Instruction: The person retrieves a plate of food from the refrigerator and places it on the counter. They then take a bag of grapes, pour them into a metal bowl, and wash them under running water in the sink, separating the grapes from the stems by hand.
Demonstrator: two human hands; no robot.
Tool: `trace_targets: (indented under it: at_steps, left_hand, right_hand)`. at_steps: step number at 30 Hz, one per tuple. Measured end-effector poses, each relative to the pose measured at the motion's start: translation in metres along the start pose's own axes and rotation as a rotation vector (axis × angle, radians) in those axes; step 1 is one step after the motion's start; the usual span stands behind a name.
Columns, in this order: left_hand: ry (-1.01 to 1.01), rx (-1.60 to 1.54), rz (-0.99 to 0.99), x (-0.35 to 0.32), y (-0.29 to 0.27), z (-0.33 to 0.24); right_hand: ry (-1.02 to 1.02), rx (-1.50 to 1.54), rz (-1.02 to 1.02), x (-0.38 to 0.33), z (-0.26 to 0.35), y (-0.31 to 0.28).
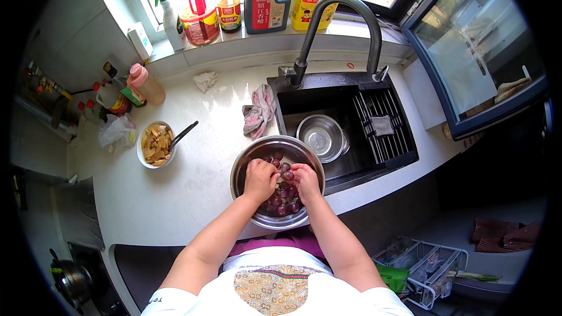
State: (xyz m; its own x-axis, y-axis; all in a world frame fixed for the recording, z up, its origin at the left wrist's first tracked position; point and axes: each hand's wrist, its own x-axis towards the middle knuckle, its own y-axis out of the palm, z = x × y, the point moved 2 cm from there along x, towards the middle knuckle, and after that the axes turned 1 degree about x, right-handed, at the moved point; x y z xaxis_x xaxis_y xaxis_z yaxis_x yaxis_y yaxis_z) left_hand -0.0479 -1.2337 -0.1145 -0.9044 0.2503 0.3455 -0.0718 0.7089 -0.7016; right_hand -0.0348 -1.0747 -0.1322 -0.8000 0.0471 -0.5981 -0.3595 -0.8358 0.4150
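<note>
A wide stainless steel bowl (314, 167) stands at the counter's front edge, overlapping the sink's left rim. Dark red grapes (284, 202) lie in it, several of them wet and shiny. Both of my hands are inside the bowl, close together above the fruit. My left hand (261, 180) has its fingers curled and pinched; what lies between the tips is hidden. Opposite it, my right hand (305, 181) grips a grape (288, 175) between thumb and fingers.
At right, the black sink (287, 105) contains a smaller metal bowl (321, 136) and a drain rack (383, 123), under a grey faucet (374, 29). A crumpled cloth (259, 112) lies behind the grapes' bowl. Leftward stands a white food bowl (141, 155) with a dark-handled utensil (186, 133).
</note>
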Motion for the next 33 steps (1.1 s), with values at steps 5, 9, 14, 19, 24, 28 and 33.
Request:
trace_targets:
  at_steps: [5,9,14,19,24,28,33]
  left_hand:
    - [0.015,-0.003,0.017,0.003,-0.004,-0.005]
    - [-0.01,-0.001,-0.015,0.002,-0.003,-0.005]
    - [-0.256,-0.127,0.058,0.002,0.004,0.01]
    - [-0.265,-0.368,-0.008,0.005,-0.008,0.013]
    - [-0.173,-0.085,0.133,-0.007,-0.01,0.004]
    - [-0.257,0.054,0.193,-0.008,-0.007,0.002]
    - [-0.298,-0.004,0.174,-0.005,0.001,0.009]
  right_hand:
    - [-0.039,-0.109,0.019,0.006,-0.01,-0.005]
    - [-0.004,0.036,0.06,0.008,-0.009,-0.01]
    - [-0.295,-0.465,0.25,0.002,-0.017,0.002]
    - [-0.506,-0.678,-0.25,0.012,-0.018,-0.008]
    - [-0.494,-0.999,-0.261,-0.007,-0.013,-0.001]
    - [-0.165,-0.432,0.029,-0.005,-0.024,-0.002]
    - [-0.106,-0.155,0.037,-0.007,0.0,0.0]
